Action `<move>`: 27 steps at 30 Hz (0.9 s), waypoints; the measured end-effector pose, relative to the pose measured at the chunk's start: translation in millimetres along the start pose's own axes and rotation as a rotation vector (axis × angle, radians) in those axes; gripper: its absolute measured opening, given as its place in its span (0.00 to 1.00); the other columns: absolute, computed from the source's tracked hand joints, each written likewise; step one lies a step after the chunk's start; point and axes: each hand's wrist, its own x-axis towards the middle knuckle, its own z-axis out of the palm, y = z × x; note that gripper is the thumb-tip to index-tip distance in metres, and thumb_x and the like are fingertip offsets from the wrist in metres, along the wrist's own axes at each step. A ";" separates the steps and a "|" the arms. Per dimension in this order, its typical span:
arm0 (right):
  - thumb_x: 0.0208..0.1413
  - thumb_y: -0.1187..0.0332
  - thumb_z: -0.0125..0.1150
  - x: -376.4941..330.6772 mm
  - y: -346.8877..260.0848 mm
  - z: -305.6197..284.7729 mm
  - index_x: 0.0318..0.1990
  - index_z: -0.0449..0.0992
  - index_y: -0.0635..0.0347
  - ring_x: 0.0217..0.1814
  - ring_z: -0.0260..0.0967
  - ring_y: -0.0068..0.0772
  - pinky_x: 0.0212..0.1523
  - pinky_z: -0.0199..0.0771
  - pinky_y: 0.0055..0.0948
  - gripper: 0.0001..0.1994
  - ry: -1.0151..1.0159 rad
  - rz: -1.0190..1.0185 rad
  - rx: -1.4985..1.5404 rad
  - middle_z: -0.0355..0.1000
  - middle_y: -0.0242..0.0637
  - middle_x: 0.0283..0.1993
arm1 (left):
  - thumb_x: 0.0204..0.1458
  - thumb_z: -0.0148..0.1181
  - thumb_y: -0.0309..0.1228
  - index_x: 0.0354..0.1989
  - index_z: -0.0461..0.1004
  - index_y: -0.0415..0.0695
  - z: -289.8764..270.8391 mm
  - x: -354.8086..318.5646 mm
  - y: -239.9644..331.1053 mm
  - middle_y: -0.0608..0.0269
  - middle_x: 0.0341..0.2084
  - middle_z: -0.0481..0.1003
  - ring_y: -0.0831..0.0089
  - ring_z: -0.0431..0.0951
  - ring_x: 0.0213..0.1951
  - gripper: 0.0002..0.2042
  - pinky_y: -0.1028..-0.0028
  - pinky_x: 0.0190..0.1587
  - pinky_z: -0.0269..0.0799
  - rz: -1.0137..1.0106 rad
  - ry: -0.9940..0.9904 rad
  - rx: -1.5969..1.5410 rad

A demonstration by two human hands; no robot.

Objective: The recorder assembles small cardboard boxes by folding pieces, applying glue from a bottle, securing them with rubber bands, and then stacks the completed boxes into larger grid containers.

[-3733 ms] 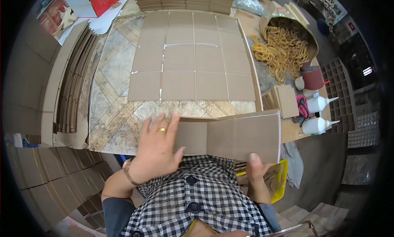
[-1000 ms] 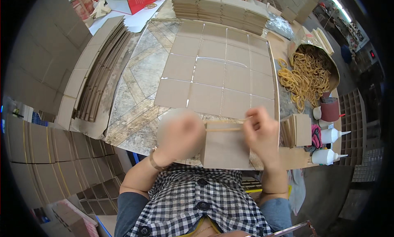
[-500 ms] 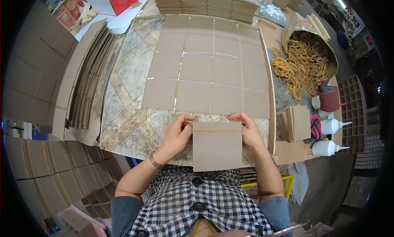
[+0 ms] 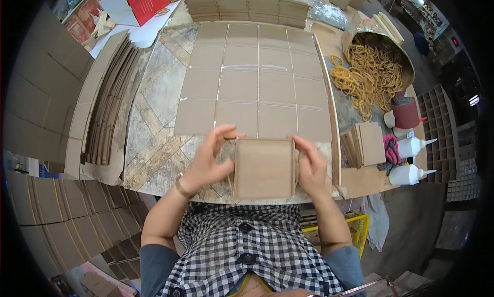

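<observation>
A square grey-brown cardboard box (image 4: 264,168) is between my two hands at the table's near edge, a narrow rim showing along its sides; motion blurs it slightly. My left hand (image 4: 207,158) has its fingertips at the box's far left corner and its thumb by the left side. Along the right side, the fingers of my right hand (image 4: 312,168) press at the far right corner. Just beyond lies a flat cardboard sheet (image 4: 278,86), divided into squares by creases, with shiny whitish lines along several of them.
Cardboard stacks stand at the left (image 4: 105,101) and at the back (image 4: 249,9). On the right are a bag of tan rubber bands (image 4: 375,65), small cardboard pieces (image 4: 368,145), a pink-and-black cloth (image 4: 392,152) and two white squeeze bottles (image 4: 405,174). A wooden strip (image 4: 329,101) edges the table.
The box has moved slightly away from my body and turned, so a rimmed face shows instead of one crossed by a yellowish band. My left thumb has spread from its fingers.
</observation>
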 end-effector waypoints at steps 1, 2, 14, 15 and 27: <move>0.49 0.80 0.41 7.8 0.0 -2.9 0.44 0.74 0.70 0.48 0.73 0.36 0.50 0.71 0.29 0.17 0.007 0.086 0.031 0.75 0.46 0.44 | 0.41 0.49 0.15 0.55 0.56 0.38 -2.9 5.5 -1.3 0.53 0.46 0.71 0.66 0.69 0.54 0.27 0.67 0.59 0.62 -0.048 0.030 0.041; 0.49 0.80 0.42 20.4 3.3 -4.3 0.41 0.75 0.69 0.44 0.74 0.35 0.47 0.72 0.29 0.16 -0.033 0.168 0.055 0.75 0.43 0.40 | 0.41 0.46 0.12 0.47 0.64 0.37 2.0 14.4 3.1 0.57 0.36 0.75 0.71 0.74 0.46 0.20 0.71 0.52 0.67 -0.115 0.144 0.009; 0.46 0.62 0.69 -47.5 31.5 -27.2 0.43 0.70 0.64 0.48 0.67 0.31 0.50 0.65 0.27 0.21 -0.343 0.121 0.370 0.70 0.38 0.46 | 0.52 0.53 0.26 0.56 0.64 0.40 -0.8 -27.9 -12.0 0.62 0.38 0.74 0.78 0.73 0.39 0.21 0.76 0.42 0.71 -0.216 -0.077 -0.051; 0.43 0.59 0.72 -53.7 25.7 -22.2 0.37 0.71 0.64 0.44 0.70 0.31 0.47 0.69 0.27 0.21 -0.422 0.110 0.245 0.72 0.37 0.39 | 0.53 0.54 0.28 0.58 0.63 0.41 1.3 -33.5 -16.1 0.62 0.39 0.74 0.77 0.73 0.40 0.22 0.76 0.42 0.71 -0.224 -0.069 -0.060; 0.61 0.55 0.50 -6.0 1.8 0.6 0.24 0.69 0.60 0.16 0.70 0.29 0.20 0.74 0.24 0.19 -0.350 1.046 0.591 0.71 0.39 0.18 | 0.63 0.40 0.31 0.64 0.50 0.41 28.4 -60.0 13.3 0.59 0.25 0.74 0.76 0.74 0.18 0.22 0.79 0.16 0.72 -0.725 0.175 -0.231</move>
